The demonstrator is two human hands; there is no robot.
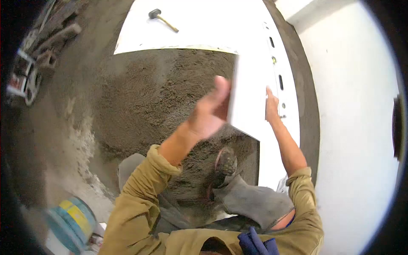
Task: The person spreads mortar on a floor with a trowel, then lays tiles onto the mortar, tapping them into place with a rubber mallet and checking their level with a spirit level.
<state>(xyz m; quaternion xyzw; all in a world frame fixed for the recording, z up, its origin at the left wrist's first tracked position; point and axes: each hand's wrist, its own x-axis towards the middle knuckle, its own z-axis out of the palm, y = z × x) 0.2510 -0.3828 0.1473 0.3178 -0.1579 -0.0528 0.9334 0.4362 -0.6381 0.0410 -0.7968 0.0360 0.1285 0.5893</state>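
A white floor tile [249, 100] lies between my two hands, its left edge standing out against the wet mortar. My left hand [206, 114] is at that left edge, thumb raised, with its fingers going behind the tile and partly hidden. On the opposite edge, my right hand [272, 104] grips the tile with its thumb pointing away from me; its fingers are mostly hidden. Close to the right hand, a white spirit level [277, 68] with dark slots and a green vial lies lengthwise on the white tiles.
Rough grey mortar [148, 93] spreads to the left. A black-headed mallet [163, 20] rests on far white tiles [204, 25]. At lower left stands a teal bucket [72, 223] with a yellow band. A white wall [348, 127] rises on the right. My shoe [225, 163] is on the mortar.
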